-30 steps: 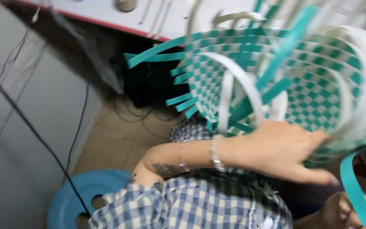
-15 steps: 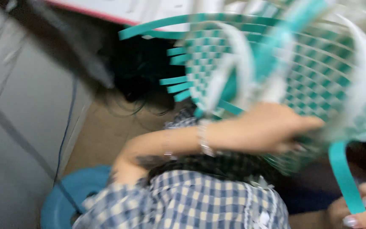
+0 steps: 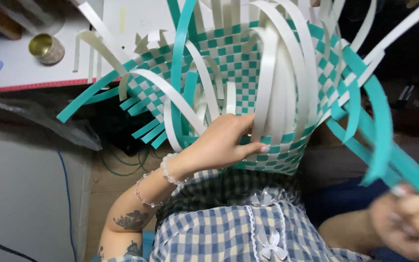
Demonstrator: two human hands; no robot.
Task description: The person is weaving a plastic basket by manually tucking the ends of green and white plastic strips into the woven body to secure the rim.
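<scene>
A half-woven basket [image 3: 233, 63] of teal and white flat strips sits on my lap, its open side toward me, with loose strip ends sticking out all round. My left hand [image 3: 224, 143] grips the basket's near lower edge, thumb on the checkered weave and fingers inside among the white strips. My right hand [image 3: 408, 221], blurred at the lower right, is closed on a long teal strip [image 3: 381, 126] that runs up to the basket's right side.
A white table edge with a red rim [image 3: 40, 85] lies at the upper left, carrying a small metal tin [image 3: 46, 48]. Dark plastic sheeting [image 3: 35, 121] and cables hang below it. My checkered blue garment [image 3: 233, 228] fills the bottom.
The basket has turned so its open inside faces me. My left hand shifted from its outer side to its near lower edge. My right hand still holds the teal strip.
</scene>
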